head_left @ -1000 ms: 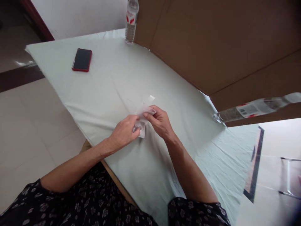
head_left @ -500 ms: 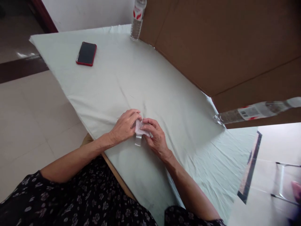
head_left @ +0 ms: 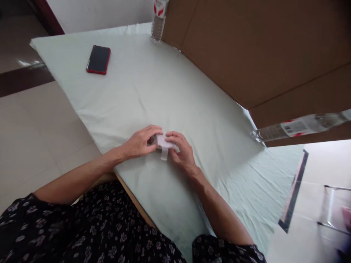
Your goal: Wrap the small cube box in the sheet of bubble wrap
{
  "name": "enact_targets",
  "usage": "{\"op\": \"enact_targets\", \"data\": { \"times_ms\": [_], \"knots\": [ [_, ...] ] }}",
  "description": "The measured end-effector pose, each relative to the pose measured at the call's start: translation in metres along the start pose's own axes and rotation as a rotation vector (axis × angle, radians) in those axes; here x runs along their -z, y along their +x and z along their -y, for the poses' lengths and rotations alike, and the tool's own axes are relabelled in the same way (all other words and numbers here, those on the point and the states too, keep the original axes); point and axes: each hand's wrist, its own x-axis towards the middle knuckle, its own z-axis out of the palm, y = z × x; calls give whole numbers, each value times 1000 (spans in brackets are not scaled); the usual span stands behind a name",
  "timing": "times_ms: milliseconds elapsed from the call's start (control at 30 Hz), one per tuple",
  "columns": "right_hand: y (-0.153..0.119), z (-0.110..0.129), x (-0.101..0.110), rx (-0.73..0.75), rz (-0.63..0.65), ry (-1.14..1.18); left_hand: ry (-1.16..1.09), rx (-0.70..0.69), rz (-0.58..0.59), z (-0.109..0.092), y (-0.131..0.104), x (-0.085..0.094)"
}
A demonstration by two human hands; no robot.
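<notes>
Between my two hands is a small whitish packet point(head_left: 163, 141), with a strip of clear tape point(head_left: 164, 153) hanging from its near side. My left hand point(head_left: 141, 141) grips the packet's left end between thumb and fingers. On the other end, my right hand point(head_left: 182, 150) is closed with its fingertips on top and the thumb at the near side. Both hands rest low over the cloth-covered table. My fingers cover part of the packet, and what is inside it cannot be made out.
A pale green cloth point(head_left: 175, 91) covers the table. A phone in a red case point(head_left: 98, 59) lies at the far left. A large cardboard panel point(head_left: 246, 47) stands to the right, with one water bottle point(head_left: 158, 23) at its far end and another bottle point(head_left: 298, 126) at its near end.
My left hand has shifted slightly left, its thumb now at the packet's near edge. The packet lies flatter and wider between my hands, and the tape strip has turned. The view has tilted a little.
</notes>
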Motion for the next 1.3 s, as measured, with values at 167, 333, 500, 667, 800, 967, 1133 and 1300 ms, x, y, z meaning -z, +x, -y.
{"op": "enact_targets", "data": {
  "times_ms": [167,333,500,667,800,967,1133,1300],
  "knots": [
    [28,-3,8,-528,54,333,-206,488,63,-20,30,7],
    [26,-7,-1,-617,57,544,-268,579,47,-11,38,7],
    [16,-9,-7,-582,31,464,-146,371,-32,-6,29,6],
    [12,-9,-8,-624,31,505,-520,435,37,-9,21,1],
    [12,-7,-6,-623,48,451,-584,467,-18,0,16,-6],
    [25,-11,0,-692,-51,527,-634,423,-20,6,15,-11],
    [50,-18,1,-756,-46,548,-663,418,-28,7,15,-12],
    [68,-18,-6,-764,-57,618,-654,395,-42,7,14,-14]
  ]
}}
